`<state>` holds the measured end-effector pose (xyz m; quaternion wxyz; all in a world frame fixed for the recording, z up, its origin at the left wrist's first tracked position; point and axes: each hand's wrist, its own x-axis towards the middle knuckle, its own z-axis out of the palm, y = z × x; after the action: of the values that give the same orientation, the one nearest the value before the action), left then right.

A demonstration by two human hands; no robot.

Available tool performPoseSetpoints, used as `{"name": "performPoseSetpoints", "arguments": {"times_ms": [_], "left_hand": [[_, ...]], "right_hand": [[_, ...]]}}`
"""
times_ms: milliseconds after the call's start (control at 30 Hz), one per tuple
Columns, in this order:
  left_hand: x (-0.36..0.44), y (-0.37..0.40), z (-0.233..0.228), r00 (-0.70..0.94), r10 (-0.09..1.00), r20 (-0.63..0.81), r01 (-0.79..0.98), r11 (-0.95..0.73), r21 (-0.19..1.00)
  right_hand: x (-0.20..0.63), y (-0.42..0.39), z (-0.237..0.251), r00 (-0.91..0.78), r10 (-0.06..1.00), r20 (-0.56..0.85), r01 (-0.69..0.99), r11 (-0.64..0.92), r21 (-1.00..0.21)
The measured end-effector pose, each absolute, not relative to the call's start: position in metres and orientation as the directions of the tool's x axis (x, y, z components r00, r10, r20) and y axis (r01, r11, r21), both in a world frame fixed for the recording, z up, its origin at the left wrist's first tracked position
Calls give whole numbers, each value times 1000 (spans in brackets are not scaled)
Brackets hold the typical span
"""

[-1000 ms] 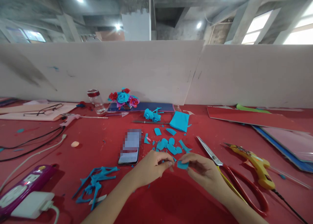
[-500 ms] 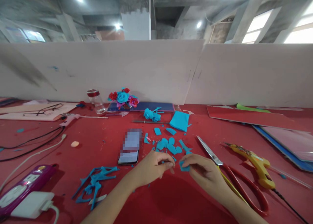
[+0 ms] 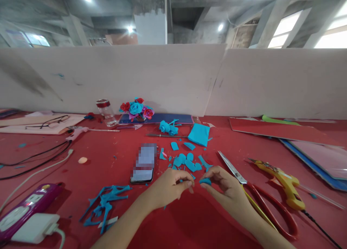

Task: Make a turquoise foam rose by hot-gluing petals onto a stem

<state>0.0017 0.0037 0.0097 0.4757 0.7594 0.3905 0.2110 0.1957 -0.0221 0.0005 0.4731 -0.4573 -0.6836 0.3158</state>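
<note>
In the head view, my right hand pinches a small curled blue petal between thumb and fingers. Just left of it, my left hand is closed in a pinch; whatever its fingertips hold, if anything, is too small to make out. The two hands are a short gap apart above the red tabletop. Right beyond them lies a loose group of cut blue petals. Farther back are blue crepe paper roses and a folded blue paper square.
Red-handled scissors and a yellow glue gun lie on the right. A phone and blue paper scraps are at the left, beside a purple power strip. A flower bunch and a glass bottle stand behind.
The blue petal in my right hand has turned from a flatter view to a narrow curled one, as the right thumb and fingers shifted. My left hand has barely moved.
</note>
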Motion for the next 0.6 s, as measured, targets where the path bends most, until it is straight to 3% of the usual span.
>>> {"name": "performPoseSetpoints", "arguments": {"times_ms": [600], "left_hand": [[3,1,16,597,802,-21,409,-282,868]], "right_hand": [[203,-19,-3,-153,975,162,373,209,-904]]}}
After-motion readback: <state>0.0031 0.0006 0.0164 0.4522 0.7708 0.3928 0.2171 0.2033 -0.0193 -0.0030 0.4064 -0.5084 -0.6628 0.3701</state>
